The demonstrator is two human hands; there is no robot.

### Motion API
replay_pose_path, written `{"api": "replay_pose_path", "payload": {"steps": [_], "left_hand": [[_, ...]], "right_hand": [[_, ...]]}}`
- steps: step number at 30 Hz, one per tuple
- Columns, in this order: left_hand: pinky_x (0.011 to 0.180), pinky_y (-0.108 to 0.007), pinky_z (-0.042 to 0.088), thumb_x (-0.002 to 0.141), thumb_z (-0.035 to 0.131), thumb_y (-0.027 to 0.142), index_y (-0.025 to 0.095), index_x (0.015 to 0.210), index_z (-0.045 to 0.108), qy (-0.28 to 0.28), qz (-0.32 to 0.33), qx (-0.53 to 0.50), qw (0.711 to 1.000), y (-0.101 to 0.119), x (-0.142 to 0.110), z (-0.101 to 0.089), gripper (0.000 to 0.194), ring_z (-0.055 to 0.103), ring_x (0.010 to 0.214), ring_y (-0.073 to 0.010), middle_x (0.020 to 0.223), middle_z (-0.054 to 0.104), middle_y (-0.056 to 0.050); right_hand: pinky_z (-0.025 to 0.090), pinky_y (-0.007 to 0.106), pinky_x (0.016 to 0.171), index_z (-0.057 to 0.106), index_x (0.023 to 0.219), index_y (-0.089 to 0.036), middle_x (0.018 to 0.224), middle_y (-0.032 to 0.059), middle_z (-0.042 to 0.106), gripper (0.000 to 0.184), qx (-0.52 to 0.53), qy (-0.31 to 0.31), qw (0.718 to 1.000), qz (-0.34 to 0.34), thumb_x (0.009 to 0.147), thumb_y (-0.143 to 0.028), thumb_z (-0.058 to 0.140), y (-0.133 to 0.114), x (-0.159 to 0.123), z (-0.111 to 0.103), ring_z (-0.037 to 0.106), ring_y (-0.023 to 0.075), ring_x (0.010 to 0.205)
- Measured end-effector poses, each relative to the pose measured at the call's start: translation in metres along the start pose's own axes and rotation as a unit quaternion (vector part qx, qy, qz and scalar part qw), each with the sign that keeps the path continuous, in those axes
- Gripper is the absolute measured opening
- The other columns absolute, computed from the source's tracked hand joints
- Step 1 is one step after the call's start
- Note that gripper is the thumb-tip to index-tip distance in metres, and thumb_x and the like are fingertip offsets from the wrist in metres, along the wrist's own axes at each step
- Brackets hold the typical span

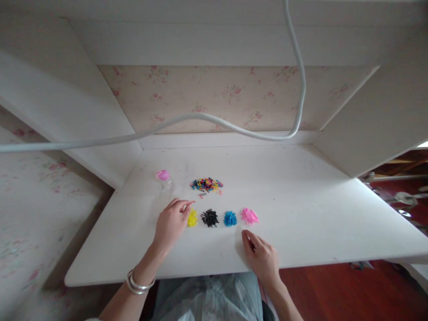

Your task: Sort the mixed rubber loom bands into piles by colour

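A white cable (200, 116) hangs before floral wallpaper (230, 96) — red floor (321, 290) below, apparently clutter (406, 198) far right.

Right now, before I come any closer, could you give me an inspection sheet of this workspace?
Surface: white table, a few small dark specks.
Job's things: mixed pile of what look like small bands; nearer the person, a row of yellow pile, black pile, blue pile and pink pile.
Clutter: clear container with pink top.
Grip: left hand pinches a reddish band; right hand is curled near the pink pile, contents hidden.
Cables: white cable loops across the view.
Surroundings: flowered wallpaper, reddish floor.
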State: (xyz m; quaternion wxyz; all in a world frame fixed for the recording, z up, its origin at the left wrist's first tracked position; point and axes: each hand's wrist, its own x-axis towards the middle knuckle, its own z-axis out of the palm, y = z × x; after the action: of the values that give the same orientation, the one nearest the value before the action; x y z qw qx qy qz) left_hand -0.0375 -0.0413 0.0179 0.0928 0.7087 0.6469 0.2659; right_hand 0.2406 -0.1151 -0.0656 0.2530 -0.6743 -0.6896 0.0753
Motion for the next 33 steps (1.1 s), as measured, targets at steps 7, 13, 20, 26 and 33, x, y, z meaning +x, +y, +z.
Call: {"api": "replay_pose_path", "payload": {"steps": [7, 13, 20, 26, 33], "left_hand": [[0.064, -0.022, 0.046, 0.085, 0.048, 0.037, 0.023, 0.091, 0.066, 0.026, -0.089, 0.046, 0.995, -0.062, -0.044, -0.013, 0.023, 0.062, 0.068, -0.0125, 0.085, 0.067, 0.000], [0.065, -0.023, 0.046, 0.085, 0.048, 0.035, 0.023, 0.092, 0.066, 0.032, -0.093, 0.085, 0.991, -0.071, -0.053, -0.008, 0.022, 0.063, 0.069, -0.0136, 0.086, 0.068, -0.001], [0.063, -0.023, 0.045, 0.087, 0.047, 0.036, 0.019, 0.094, 0.065, 0.055, -0.103, 0.080, 0.990, -0.079, -0.065, -0.012, 0.026, 0.061, 0.066, -0.0127, 0.083, 0.067, -0.002], [0.064, -0.023, 0.047, 0.087, 0.046, 0.038, 0.020, 0.091, 0.065, 0.084, -0.127, 0.041, 0.988, -0.099, -0.092, -0.011, 0.027, 0.060, 0.064, -0.0126, 0.078, 0.065, -0.001], [0.065, -0.023, 0.048, 0.087, 0.047, 0.037, 0.019, 0.090, 0.064, 0.128, -0.114, -0.015, 0.985, -0.105, -0.109, -0.006, 0.025, 0.060, 0.068, -0.0126, 0.082, 0.065, -0.003]], "right_hand": [[0.039, 0.020, 0.058, 0.072, 0.093, -0.023, 0.074, 0.0041, 0.070, 0.037, -0.008, -0.015, 1.000, 0.001, 0.092, -0.042, 0.040, -0.002, 0.002, -0.001, 0.062, 0.0126, 0.059], [0.042, 0.020, 0.059, 0.071, 0.093, -0.021, 0.079, 0.0056, 0.071, 0.038, 0.054, -0.016, 0.998, 0.017, 0.092, -0.043, 0.040, -0.006, 0.002, -0.002, 0.064, 0.0132, 0.062], [0.039, 0.019, 0.056, 0.071, 0.091, -0.019, 0.072, 0.0049, 0.070, 0.039, 0.098, -0.043, 0.994, -0.033, 0.092, -0.042, 0.040, -0.047, 0.028, -0.019, 0.059, 0.0105, 0.056], [0.039, 0.020, 0.059, 0.068, 0.099, -0.029, 0.083, -0.0005, 0.071, 0.031, 0.002, -0.132, 0.989, -0.066, 0.092, -0.038, 0.039, -0.106, 0.084, -0.015, 0.063, 0.0121, 0.068], [0.044, 0.028, 0.075, 0.061, 0.115, -0.033, 0.107, 0.0044, 0.067, 0.033, -0.136, -0.232, 0.962, -0.040, 0.091, -0.036, 0.040, -0.142, 0.134, 0.027, 0.063, 0.0194, 0.092]]}}
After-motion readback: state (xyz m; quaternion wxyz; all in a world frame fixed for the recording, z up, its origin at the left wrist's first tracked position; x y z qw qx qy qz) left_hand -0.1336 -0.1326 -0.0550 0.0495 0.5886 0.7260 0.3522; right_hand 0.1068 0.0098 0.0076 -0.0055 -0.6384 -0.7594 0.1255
